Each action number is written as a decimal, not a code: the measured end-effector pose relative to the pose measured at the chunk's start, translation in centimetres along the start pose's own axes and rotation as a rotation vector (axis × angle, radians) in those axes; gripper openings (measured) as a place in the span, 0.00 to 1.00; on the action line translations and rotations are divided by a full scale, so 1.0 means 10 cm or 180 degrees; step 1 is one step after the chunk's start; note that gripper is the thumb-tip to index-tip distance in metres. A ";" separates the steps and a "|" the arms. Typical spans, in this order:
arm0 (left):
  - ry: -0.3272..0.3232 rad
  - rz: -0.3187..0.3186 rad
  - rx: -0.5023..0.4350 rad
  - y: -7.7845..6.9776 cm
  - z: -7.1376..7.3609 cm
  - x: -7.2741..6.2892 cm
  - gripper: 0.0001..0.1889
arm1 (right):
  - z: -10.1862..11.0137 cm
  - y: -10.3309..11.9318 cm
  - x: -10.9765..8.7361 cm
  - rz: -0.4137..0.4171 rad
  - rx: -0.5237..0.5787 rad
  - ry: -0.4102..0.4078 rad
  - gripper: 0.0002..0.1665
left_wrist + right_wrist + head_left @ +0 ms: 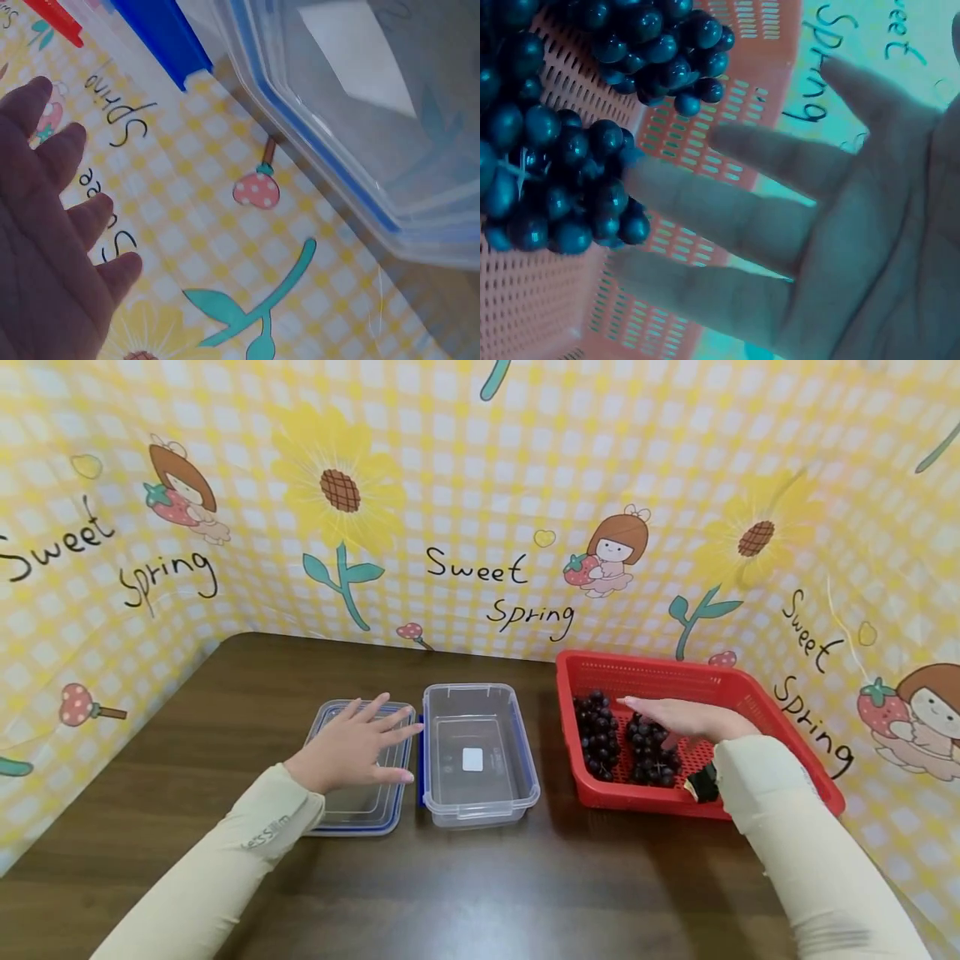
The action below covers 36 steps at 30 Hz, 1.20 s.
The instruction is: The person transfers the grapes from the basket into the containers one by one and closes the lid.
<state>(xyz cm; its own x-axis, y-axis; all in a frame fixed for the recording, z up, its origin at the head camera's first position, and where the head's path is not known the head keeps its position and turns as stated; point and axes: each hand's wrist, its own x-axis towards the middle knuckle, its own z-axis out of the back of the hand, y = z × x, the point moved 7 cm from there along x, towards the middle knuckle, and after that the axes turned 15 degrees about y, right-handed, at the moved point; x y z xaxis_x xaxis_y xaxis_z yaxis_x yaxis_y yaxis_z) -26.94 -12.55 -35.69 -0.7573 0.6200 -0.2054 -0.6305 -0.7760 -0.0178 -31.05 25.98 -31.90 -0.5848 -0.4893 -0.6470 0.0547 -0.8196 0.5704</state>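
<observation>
With its fingers spread, my left hand (352, 747) hovers over a clear lid (375, 810) with a blue seal, and holds nothing. In the left wrist view, the fingers (64, 154) are extended, with the clear lid off to the right. A rectangular clear plastic container (465, 789) with a white label inside stands right of that lid, uncovered. My right hand (686, 718) reaches over the red basket (607, 795), fingers straight. Two bunches of dark grapes, one at the left (598, 739) and one under the fingers (652, 768), lie there. In the right wrist view, fingertips overlap the nearer grapes (562, 187).
All of these stand on a dark wooden table (480, 893). A yellow checked cloth (465, 485) with printed flowers and lettering hangs behind and at both sides. The basket's right wall lies close to the cloth. A blue clip (422, 760) hangs along the container's left side.
</observation>
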 end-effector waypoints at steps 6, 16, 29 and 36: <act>0.0152 0.0054 -0.0174 -0.06 -0.05 0.07 0.38 | 0.10 -0.02 0.14 -0.0111 0.0868 -0.0237 0.46; 0.0414 0.0096 -0.0287 -0.21 -0.15 0.17 0.44 | 0.10 -0.09 0.38 -0.0380 0.1254 -0.0252 0.49; 0.0478 0.0157 -0.0355 -0.20 -0.18 0.24 0.41 | 0.06 -0.14 0.67 -0.0423 0.1039 -0.0221 0.45; 0.0468 0.0173 -0.0392 -0.21 -0.21 0.23 0.43 | 0.04 -0.15 0.78 -0.0544 0.0841 -0.0318 0.46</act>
<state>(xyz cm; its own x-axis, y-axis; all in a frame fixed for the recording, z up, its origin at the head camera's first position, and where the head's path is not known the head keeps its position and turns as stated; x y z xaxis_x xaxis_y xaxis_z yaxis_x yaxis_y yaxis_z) -27.05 -9.75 -38.15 -0.7510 0.5601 -0.3499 -0.5569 -0.8218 -0.1203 -35.96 23.54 -37.60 -0.6447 -0.3090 -0.6992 -0.2552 -0.7752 0.5779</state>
